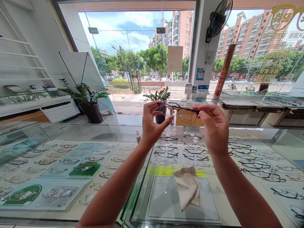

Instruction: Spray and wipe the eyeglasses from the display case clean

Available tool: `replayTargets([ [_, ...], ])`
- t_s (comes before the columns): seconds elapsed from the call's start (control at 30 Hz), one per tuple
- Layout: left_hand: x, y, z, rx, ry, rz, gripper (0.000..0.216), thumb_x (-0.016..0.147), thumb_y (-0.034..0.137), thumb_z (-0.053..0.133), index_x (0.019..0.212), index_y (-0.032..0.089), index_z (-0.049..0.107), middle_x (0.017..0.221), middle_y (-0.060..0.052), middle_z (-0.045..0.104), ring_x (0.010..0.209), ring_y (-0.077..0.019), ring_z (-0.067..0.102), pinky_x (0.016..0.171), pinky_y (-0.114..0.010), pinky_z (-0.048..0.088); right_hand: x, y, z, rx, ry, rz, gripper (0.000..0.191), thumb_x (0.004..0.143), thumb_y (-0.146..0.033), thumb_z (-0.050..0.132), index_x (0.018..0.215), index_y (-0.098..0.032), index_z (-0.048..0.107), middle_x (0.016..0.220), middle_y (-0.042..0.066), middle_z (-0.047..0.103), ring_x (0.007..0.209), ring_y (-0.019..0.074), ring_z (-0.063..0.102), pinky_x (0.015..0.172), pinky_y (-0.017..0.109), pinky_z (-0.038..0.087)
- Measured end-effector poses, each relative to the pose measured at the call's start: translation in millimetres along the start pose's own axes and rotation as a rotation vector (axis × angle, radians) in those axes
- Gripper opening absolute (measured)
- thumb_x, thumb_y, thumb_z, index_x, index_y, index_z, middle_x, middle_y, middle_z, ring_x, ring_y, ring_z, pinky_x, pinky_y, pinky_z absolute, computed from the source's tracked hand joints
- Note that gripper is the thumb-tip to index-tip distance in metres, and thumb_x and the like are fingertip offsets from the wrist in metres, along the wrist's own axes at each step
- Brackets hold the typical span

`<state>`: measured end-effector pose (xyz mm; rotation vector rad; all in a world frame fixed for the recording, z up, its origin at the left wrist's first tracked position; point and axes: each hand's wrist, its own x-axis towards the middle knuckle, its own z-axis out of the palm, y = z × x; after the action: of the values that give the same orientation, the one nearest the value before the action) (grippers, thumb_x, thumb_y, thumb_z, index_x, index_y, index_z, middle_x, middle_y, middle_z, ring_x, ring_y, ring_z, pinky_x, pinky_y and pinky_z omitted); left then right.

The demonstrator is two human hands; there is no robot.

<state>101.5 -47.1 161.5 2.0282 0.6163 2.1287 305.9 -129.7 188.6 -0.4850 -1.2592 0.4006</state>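
A beige cloth (187, 188) is laid on the glass counter (160, 209). Above it, black-rimmed eyeglasses (187, 116) are held up, one end pinched by the right hand (215, 129); the other is reached by the left hand (154, 123), whose hold cannot be told. Beyond, a potted plant (92, 111) is seen on the left.

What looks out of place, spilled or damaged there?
Nothing looks spilled or broken. Only the cloth stands out mildly: it lies crumpled and askew on the counter, not folded flat. The raised glasses show no visible damage.
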Motion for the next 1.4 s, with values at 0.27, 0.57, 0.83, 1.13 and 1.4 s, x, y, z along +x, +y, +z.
replayTargets([
  [0.27, 2.5, 6.7, -2.9, 0.028, -0.051, 0.015, 0.067, 0.081, 0.038, 0.092, 0.134, 0.029, 0.052, 0.139, -0.011, 0.067, 0.126, -0.026, 0.069, 0.094, -0.04, 0.062, 4.4, 8.7, -6.8, -0.003, -0.061, 0.034, 0.018, 0.096, -0.021, 0.062, 0.103, -0.027, 0.077, 0.108, 0.003, 0.081, 0.11, 0.0228, 0.076, 0.104, 0.046, 0.058],
  [0.57, 1.2, 31.8, -4.6, 0.25, -0.22, 0.292, 0.07, 0.083, 0.029, 0.089, 0.142, 0.025, 0.053, 0.141, -0.013, 0.065, 0.133, -0.0291, 0.063, 0.099, -0.046, 0.062, 11.4, 4.8, -15.7, -0.412, -0.345, -0.051, 0.01, 0.098, -0.03, 0.07, 0.095, -0.025, 0.078, 0.109, 0.006, 0.081, 0.109, 0.0251, 0.073, 0.103, 0.05, 0.054],
  [0.83, 2.0, 36.4, -5.8, 0.228, -0.241, 0.291, 0.072, 0.08, 0.029, 0.091, 0.141, 0.026, 0.053, 0.135, -0.012, 0.067, 0.125, -0.029, 0.068, 0.093, -0.043, 0.063, 11.3, 2.1, -17.8, -0.391, -0.436, 0.012, 0.007, 0.095, -0.028, 0.074, 0.09, -0.026, 0.078, 0.111, 0.005, 0.08, 0.111, 0.0252, 0.071, 0.105, 0.051, 0.051],
  [1.13, -2.6, 34.5, -2.5, -0.003, -0.286, 0.098, 0.073, 0.081, 0.025, 0.088, 0.144, 0.029, 0.051, 0.13, -0.009, 0.065, 0.118, -0.025, 0.071, 0.101, -0.044, 0.062, 12.6, 8.0, -18.9, -0.304, -0.474, 0.115, 0.011, 0.095, -0.034, 0.076, 0.092, -0.024, 0.08, 0.121, 0.006, 0.078, 0.118, 0.0248, 0.071, 0.111, 0.051, 0.048],
  [1.4, -0.4, 35.7, -1.0, -0.177, -0.339, 0.018, 0.069, 0.082, 0.02, 0.087, 0.14, 0.031, 0.053, 0.131, -0.009, 0.066, 0.117, -0.0231, 0.073, 0.096, -0.037, 0.064, 14.0, 19.1, -19.9, -0.076, -0.587, 0.351, 0.018, 0.096, -0.041, 0.076, 0.095, -0.023, 0.08, 0.105, 0.004, 0.081, 0.099, 0.0209, 0.073, 0.097, 0.042, 0.056],
])
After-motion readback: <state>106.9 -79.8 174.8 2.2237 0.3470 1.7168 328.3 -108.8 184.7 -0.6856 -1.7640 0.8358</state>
